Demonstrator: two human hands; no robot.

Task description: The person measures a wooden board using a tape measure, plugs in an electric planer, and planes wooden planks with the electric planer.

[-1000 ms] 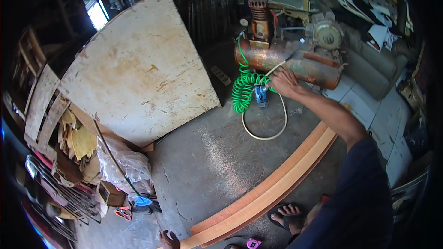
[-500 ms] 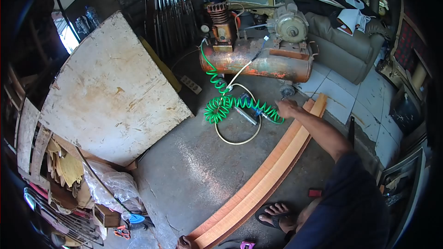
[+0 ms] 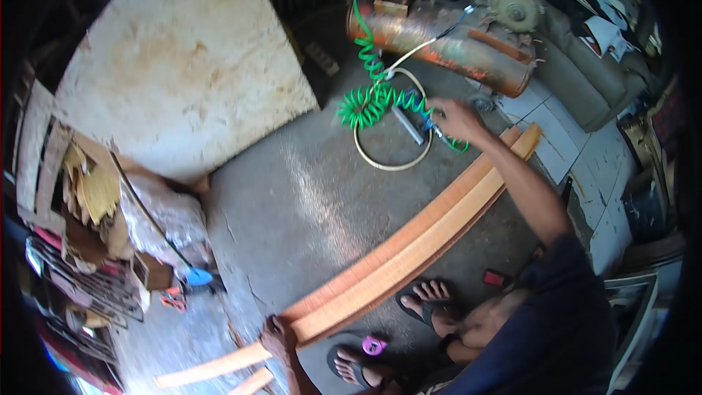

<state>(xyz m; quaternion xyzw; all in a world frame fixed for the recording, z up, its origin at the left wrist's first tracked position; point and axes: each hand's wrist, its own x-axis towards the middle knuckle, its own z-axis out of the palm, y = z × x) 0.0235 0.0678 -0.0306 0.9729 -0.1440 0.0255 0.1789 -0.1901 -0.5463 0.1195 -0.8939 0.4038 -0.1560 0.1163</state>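
Several long wooden strips (image 3: 409, 245) lie together diagonally across the floor, their far ends near the tiles. My left hand (image 3: 280, 340) is closed round the strips toward their near end, and one strip runs on past it to the lower left. My right hand (image 3: 458, 120) is stretched out beyond the far ends of the strips, fingers apart and nothing visibly held. Its fingertips are over a partly hidden blue air tool (image 3: 430, 112) with a silvery metal part (image 3: 408, 125). A green coiled hose (image 3: 362, 107) lies beside it; whether the fingers touch the tool is unclear.
A rusty air compressor (image 3: 446, 51) stands at the back, with a pale hose (image 3: 380, 169) looped in front. A large stained white board (image 3: 183, 66) leans at the left. A pink tape measure (image 3: 374, 345) and a red box (image 3: 494, 278) lie near my sandalled feet.
The view has tilted down, showing more of the strips' near end and both feet. My right hand has moved left toward the blue tool, its fingers opening out. My left hand still grips the strips.
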